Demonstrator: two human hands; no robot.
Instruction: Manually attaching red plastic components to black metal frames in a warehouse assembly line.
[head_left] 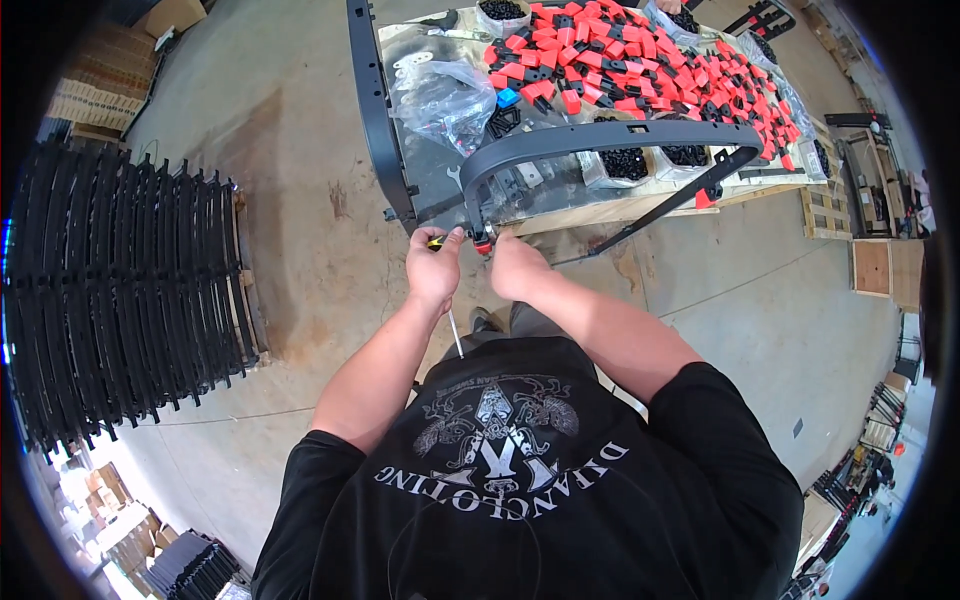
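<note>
My left hand is closed around a screwdriver with a yellow-and-black handle. The tool's pale shaft slants down out of my fist toward my shirt. Beside it, my right hand is curled at the lower end of a black curved metal frame; its fingertips are mostly hidden, so what they grip does not show. Between my two hands a small red-and-black part sits at the frame's end. The frame arches over the table's near edge to the right.
Red-and-black plastic parts lie heaped on the worktable, among boxes of small black pieces. A clear plastic bag and a wrench lie at its left. Black bars are stacked at left. A co-worker's hand shows at the far edge.
</note>
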